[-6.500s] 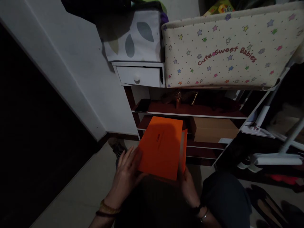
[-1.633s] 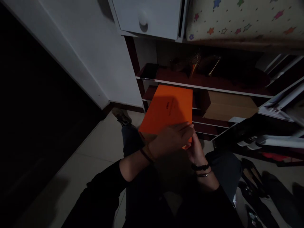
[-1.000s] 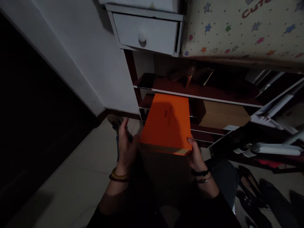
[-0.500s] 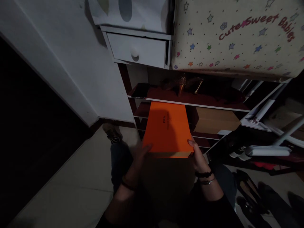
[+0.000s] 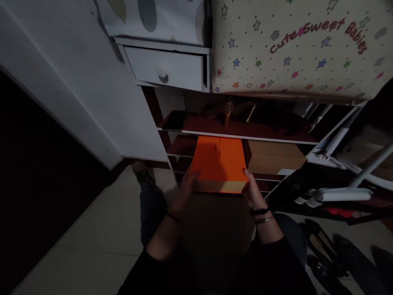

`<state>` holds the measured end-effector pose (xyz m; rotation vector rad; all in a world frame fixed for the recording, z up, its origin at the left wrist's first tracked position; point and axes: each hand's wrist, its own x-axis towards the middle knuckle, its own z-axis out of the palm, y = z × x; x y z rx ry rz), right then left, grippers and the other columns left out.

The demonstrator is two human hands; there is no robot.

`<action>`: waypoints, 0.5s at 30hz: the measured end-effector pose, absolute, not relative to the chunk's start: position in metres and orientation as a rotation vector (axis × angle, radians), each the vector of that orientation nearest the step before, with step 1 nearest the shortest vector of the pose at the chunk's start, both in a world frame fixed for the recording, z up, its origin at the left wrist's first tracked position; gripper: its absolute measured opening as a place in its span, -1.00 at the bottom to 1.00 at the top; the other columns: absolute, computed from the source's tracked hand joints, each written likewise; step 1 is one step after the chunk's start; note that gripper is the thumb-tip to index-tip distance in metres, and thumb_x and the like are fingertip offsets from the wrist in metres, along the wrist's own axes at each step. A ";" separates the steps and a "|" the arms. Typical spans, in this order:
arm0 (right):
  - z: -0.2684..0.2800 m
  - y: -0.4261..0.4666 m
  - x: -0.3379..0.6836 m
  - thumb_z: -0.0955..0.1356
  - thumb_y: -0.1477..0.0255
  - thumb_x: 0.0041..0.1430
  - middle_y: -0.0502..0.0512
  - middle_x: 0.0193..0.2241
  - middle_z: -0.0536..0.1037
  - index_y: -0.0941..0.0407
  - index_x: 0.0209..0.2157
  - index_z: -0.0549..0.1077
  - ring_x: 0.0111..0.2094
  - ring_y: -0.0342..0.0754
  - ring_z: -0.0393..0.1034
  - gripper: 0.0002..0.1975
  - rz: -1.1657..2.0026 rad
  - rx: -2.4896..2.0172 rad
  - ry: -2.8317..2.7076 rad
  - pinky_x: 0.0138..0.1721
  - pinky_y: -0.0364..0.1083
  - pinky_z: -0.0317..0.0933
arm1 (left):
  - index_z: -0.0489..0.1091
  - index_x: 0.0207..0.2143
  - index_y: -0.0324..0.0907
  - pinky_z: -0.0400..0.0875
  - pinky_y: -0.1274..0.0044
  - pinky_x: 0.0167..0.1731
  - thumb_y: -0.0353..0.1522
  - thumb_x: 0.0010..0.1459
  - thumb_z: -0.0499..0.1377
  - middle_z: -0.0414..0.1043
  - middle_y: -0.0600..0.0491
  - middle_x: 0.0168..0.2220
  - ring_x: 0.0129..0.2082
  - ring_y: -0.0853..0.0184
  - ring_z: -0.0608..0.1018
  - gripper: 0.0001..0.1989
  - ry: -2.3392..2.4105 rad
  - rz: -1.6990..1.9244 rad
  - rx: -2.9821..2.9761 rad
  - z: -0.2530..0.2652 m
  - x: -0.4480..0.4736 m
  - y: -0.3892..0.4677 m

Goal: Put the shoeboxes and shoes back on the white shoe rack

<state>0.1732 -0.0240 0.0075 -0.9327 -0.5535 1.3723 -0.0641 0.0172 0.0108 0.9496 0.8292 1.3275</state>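
An orange box (image 5: 219,162) with small dark print on its lid lies partly inside a shelf compartment, its near end sticking out toward me. My left hand (image 5: 188,186) is closed on the near left corner, thumb over the top edge; its other fingers are in shadow. At the near right corner, my right hand (image 5: 252,189) grips the box with the thumb on top and fingers against the side. Right of the orange box, a brown cardboard box (image 5: 273,155) sits in the same compartment.
Above, a shelf board (image 5: 239,133) bears high-heeled shoes (image 5: 229,108) and a flat black item (image 5: 175,120). A white drawer (image 5: 166,67) and a star-print padded item (image 5: 291,53) are higher up. Several shoes (image 5: 322,241) lie on the floor at right, near a pale-headed pole (image 5: 344,194).
Both hands have moved forward with the orange box, which sits deeper in the compartment. The view has shifted slightly to the right.
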 end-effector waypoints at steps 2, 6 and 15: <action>0.006 -0.020 0.174 0.59 -0.06 -0.04 0.07 0.03 0.70 0.02 -0.02 0.60 0.23 0.25 0.49 -0.37 1.383 -0.923 -0.542 0.23 0.20 0.44 | 0.51 0.24 -0.13 0.45 0.18 0.25 -0.20 0.13 0.37 0.62 -0.07 0.14 0.19 -0.01 0.60 -0.39 0.812 1.339 0.961 0.015 -0.061 0.020; 0.004 -0.032 0.170 0.55 -0.13 0.02 0.05 0.01 0.69 0.00 -0.05 0.60 0.19 0.20 0.50 -0.39 1.312 -0.935 -0.535 0.16 0.15 0.48 | 0.48 0.27 -0.14 0.50 0.18 0.19 -0.15 0.13 0.36 0.61 -0.11 0.16 0.16 -0.02 0.62 -0.34 0.857 1.338 0.995 0.014 -0.060 0.023; -0.007 -0.056 0.157 0.67 0.10 -0.08 0.03 -0.03 0.66 -0.01 0.01 0.51 0.06 0.03 0.56 -0.35 1.049 -1.027 -0.427 0.18 0.02 0.42 | 0.46 0.26 -0.10 0.55 0.27 0.06 -0.11 0.15 0.38 0.59 -0.10 0.17 0.12 0.01 0.63 -0.35 0.975 1.394 0.929 0.011 -0.048 0.024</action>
